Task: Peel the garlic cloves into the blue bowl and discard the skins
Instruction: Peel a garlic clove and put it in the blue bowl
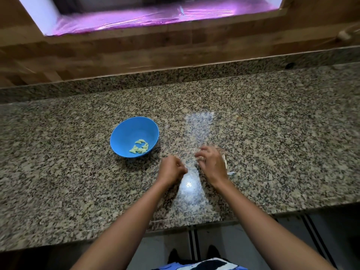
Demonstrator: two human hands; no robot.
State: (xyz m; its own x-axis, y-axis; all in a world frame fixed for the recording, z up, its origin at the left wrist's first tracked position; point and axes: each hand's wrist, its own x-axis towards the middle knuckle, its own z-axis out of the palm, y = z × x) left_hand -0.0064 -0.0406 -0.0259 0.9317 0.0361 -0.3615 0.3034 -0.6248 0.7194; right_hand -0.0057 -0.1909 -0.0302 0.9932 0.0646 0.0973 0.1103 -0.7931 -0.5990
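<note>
A blue bowl (pixel 124 135) stands on the granite counter, left of my hands, with several peeled pale-yellow garlic cloves (pixel 139 147) in its bottom. My left hand (pixel 171 169) is curled into a fist just right of the bowl, and nothing shows in it. Close beside it, my right hand (pixel 211 161) is blurred, its fingers curled down on the counter over thin white garlic skins (pixel 225 162). These skins stick out at the hand's right edge. One more white scrap (pixel 231 173) lies by my right wrist.
The speckled granite counter (pixel 272 143) runs wide to both sides, with its front edge near my elbows. A low granite ledge and a wooden wall (pixel 116 51) rise behind it. A bright glare patch lies between my wrists.
</note>
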